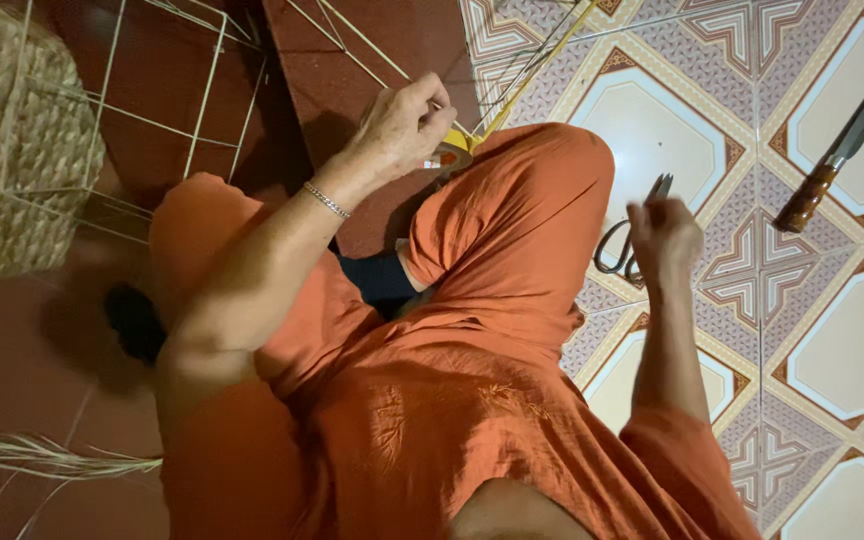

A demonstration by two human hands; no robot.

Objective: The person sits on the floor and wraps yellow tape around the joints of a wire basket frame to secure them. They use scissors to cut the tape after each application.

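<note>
Orange cloth fills the middle: the person sits on the floor (832, 340), knees bent, and the patterned tiles run off to the right while dark red floor lies to the left. A woven basket (2, 150) sits at the top left, part of it off the edge, and a thin wire frame (142, 120) stands just beside it. Dry straw (42, 460) lies at the lower left. A chisel (847, 140) with a wooden handle rests on the tiles at the top right, well apart from both hands.

Now the hands. The left hand (402, 125), bracelet at the wrist, is up at the knee, fingers pinched shut on the yellow strip (512, 100) that runs up toward the pale wires; a small roll of tape (452, 152) sits just under that hand, touching it. The right hand (664, 240) is out over the tiles, its grip closed on the scissors (632, 235), blades pointing up, the looped handles hanging to the left of the fingers.
</note>
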